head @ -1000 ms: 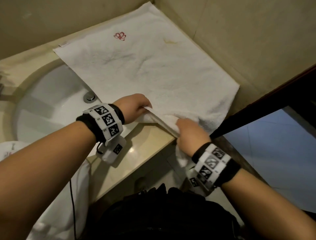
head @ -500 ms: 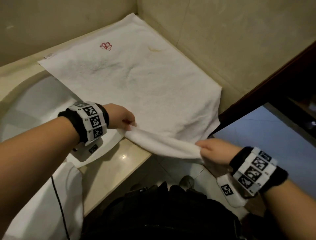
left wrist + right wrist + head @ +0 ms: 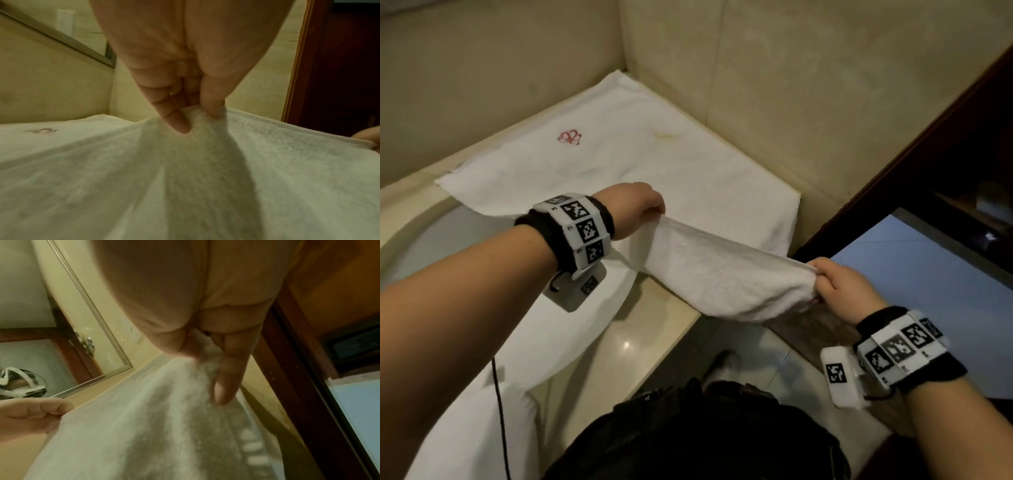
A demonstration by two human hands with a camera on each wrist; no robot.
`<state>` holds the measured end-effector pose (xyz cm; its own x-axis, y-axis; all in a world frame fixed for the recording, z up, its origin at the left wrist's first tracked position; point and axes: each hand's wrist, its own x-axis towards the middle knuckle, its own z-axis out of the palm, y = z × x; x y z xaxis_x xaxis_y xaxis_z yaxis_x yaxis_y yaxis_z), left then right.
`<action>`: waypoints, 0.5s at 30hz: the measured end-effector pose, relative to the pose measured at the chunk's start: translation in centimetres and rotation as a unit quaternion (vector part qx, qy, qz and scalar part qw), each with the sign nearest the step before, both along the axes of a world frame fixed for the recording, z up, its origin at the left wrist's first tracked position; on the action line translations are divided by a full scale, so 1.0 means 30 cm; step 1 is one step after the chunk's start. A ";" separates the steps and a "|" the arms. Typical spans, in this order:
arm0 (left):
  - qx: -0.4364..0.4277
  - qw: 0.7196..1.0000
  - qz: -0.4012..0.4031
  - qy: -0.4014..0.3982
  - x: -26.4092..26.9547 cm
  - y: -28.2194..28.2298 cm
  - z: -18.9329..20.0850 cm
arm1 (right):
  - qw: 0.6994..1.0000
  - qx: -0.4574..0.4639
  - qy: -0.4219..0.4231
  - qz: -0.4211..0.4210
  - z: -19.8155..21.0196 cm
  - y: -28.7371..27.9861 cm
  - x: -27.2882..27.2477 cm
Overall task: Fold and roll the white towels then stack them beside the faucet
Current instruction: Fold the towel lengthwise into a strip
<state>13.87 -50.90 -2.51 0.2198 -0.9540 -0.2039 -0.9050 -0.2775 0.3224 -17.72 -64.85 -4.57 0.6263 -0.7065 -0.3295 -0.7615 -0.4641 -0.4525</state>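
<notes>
A white towel [image 3: 640, 171] with a small red emblem lies spread over the counter corner and part of the sink. Its near edge is lifted off the counter and stretched between my hands. My left hand [image 3: 640, 209] pinches the near left corner of the towel [image 3: 205, 154] between thumb and fingers. My right hand [image 3: 835, 284] pinches the near right corner of the towel [image 3: 164, 418], out past the counter edge. The faucet is out of view.
The white sink basin [image 3: 441, 246] sits at the left under the towel's edge. Beige walls [image 3: 791, 85] close the counter's back and right sides. A dark wood door frame [image 3: 914, 164] stands at the right. More white cloth [image 3: 465, 428] lies at the lower left.
My hands slid apart along the towel's near edge, the right one moving out past the counter. Both then lifted the edge, which now hangs taut above the counter.
</notes>
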 end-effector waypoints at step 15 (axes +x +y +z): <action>0.052 0.999 0.013 0.000 0.156 -0.502 -0.145 | 0.982 -0.106 0.141 -0.072 -0.060 -0.395 0.267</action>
<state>18.56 -65.97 -6.87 0.2434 -0.9219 -0.3015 -0.8972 -0.3320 0.2911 -9.70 -76.69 -6.37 0.4197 -0.8526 -0.3114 -0.9074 -0.4028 -0.1202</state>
